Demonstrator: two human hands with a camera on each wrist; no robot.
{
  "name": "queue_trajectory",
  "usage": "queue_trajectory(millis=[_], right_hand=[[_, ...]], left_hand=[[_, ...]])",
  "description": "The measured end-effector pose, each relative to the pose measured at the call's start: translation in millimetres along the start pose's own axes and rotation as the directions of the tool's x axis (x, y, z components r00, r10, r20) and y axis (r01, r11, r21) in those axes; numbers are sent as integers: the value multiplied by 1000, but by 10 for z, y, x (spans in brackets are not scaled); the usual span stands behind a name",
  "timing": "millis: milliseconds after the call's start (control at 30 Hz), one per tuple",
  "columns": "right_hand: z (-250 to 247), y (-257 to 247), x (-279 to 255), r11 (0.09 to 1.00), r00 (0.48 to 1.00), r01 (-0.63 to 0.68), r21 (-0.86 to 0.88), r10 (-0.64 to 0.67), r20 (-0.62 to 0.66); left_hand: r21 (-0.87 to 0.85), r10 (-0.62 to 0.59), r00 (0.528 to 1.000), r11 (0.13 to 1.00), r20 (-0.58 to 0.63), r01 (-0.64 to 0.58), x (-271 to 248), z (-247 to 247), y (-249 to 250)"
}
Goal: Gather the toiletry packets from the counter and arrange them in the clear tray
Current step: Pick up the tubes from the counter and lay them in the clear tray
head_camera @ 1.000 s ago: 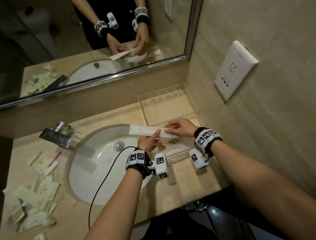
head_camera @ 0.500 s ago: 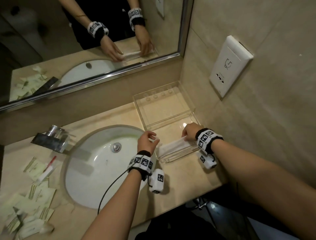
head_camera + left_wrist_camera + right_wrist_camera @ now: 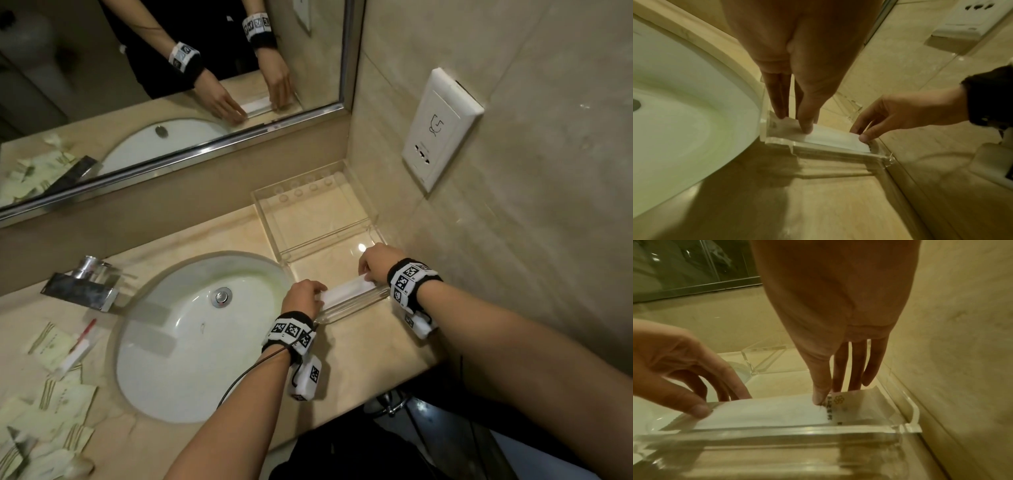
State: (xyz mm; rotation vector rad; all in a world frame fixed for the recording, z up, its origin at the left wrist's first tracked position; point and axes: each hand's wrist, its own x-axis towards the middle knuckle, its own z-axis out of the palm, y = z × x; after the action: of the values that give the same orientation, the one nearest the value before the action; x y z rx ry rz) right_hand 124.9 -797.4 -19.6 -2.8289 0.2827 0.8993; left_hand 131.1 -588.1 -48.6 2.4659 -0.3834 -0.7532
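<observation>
Two hands are at work: one left hand (image 3: 303, 296) and one right hand (image 3: 378, 262). One clear tray (image 3: 310, 240) sits by one sink (image 3: 191, 342) with one faucet (image 3: 84, 286). One long white packet (image 3: 347, 289) lies in the tray. One wall socket plate (image 3: 440, 126) (the loose packets (image 3: 61, 401) left of the sink overlap too much to count).

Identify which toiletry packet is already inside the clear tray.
The long white packet both hands hold at the clear tray's near wall; the other packets lie left of the sink.
</observation>
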Motion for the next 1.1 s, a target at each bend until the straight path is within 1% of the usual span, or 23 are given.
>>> queue_trajectory(millis=[167, 333, 467, 533, 633, 700, 800, 867, 1000, 1100], right_hand=[[43, 38, -20, 999, 1000, -9, 40, 8, 9], [26, 27, -29, 999, 999, 1, 38, -2, 32], [18, 36, -56, 999, 1000, 8, 49, -9, 30], [3, 34, -63, 996, 1000, 5, 90, -5, 3], [-82, -8, -82, 972, 999, 1, 236, 11, -48], [-158, -94, -96, 942, 994, 53, 331, -19, -104], [-237, -340, -114, 868, 971, 168, 467, -64, -229], [-274, -575, -100, 831, 950, 259, 492, -126, -286], [-365, -1174, -126, 782, 905, 408, 471, -277, -323], [-371, -1653, -159, 734, 877, 479, 481, -377, -299]], left_hand=[[9, 2, 1000, 1000, -14, -2, 8, 48, -2], [16, -2, 1000, 1000, 9, 2, 45, 43, -13], [-42, -12, 1000, 999, -9, 11, 43, 27, -22], [-78, -27, 999, 997, -42, 23, 19, -20, -33], [-178, -80, 992, 982, -102, 61, -52, -151, -101], [-257, -120, 984, 963, -132, 83, -141, -296, -158], [-328, -162, 970, 940, -183, 95, -295, -535, -268], [-372, -191, 956, 923, -223, 98, -421, -694, -360], [-406, -287, 901, 903, -325, 141, -765, -976, -622], [-448, -364, 847, 877, -387, 172, -1067, -1121, -875]])
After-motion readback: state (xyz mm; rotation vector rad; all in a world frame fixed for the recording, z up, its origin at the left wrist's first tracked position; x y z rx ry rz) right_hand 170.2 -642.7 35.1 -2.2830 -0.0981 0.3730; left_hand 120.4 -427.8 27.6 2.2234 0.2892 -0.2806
